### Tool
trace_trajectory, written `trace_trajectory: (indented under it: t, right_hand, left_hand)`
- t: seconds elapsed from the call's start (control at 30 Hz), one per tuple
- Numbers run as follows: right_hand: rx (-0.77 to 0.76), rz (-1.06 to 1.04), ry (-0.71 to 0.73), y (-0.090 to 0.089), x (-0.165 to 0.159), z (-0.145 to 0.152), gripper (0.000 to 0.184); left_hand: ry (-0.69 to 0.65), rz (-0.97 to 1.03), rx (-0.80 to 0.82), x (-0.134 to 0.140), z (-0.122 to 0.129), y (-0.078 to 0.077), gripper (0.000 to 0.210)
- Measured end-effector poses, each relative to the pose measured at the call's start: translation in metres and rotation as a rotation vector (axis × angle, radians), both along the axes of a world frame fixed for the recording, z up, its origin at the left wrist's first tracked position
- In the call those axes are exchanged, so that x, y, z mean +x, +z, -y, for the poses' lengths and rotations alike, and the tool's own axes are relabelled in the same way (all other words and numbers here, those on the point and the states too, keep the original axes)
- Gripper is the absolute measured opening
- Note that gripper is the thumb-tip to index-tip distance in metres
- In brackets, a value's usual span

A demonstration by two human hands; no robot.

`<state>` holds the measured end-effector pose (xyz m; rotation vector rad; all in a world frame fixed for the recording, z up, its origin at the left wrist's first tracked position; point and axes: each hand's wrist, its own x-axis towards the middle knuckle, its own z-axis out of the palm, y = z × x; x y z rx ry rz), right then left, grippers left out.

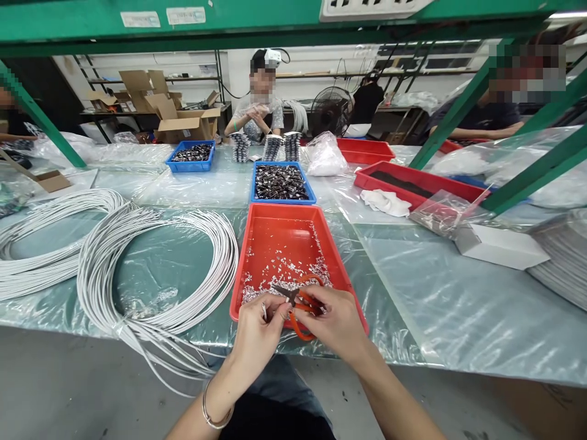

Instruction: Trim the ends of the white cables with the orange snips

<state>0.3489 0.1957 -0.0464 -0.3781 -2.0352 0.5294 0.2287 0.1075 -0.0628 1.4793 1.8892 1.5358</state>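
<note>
Over the near end of a red tray [340, 272], my right hand [337, 321] is wrapped round a pair of scissors [306, 333] with orange handles. Their dark blades point left, just above my left hand [259, 327]. That hand pinches a thin white cable [265, 311], whose tip meets the blades; most of it is hidden by the fingers. Small silvery scraps [287, 272] lie scattered in the tray, thickest at its near end and right side. Beside my left hand lies a large coil of white cables [158, 269], its loose ends hanging over the table edge.
Behind the tray, a blue bin [282, 183] holds many dark small parts; a second blue bin [192, 154] stands farther left. To the right are a long red bin [413, 183] and a white box [499, 244]. Green frame bars [440, 122] cross above. Co-workers sit across the table.
</note>
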Motion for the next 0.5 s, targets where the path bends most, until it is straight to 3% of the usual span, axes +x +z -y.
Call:
trace_trajectory:
  t: [0.13, 0.23, 0.33, 0.4, 0.47, 0.5]
  right_hand:
    - [-0.016, -0.032, -0.028, 0.000, -0.001, 0.000, 0.005]
    - [-0.145, -0.029, 0.013, -0.004, -0.006, -0.004, 0.016]
    - [-0.309, -0.016, 0.103, -0.016, -0.007, -0.013, 0.019]
    - [-0.276, 0.001, 0.070, -0.028, -0.002, -0.025, 0.021]
    - [-0.189, 0.070, -0.036, -0.041, 0.001, -0.045, 0.031]
    - [-0.169, 0.093, -0.050, -0.047, 0.000, -0.057, 0.035]
  left_hand:
    - [0.025, 0.149, 0.006, -0.002, -0.002, -0.002, 0.027]
    - [-0.050, 0.306, 0.006, -0.002, -0.005, -0.004, 0.030]
    - [-0.041, 0.349, -0.027, -0.002, -0.005, -0.005, 0.030]
    - [-0.042, 0.362, -0.066, 0.000, 0.000, 0.000, 0.027]
    - [-0.238, 0.398, -0.089, 0.003, 0.010, 0.007, 0.026]
    - [-0.435, 0.419, -0.111, 0.006, 0.016, 0.010, 0.028]
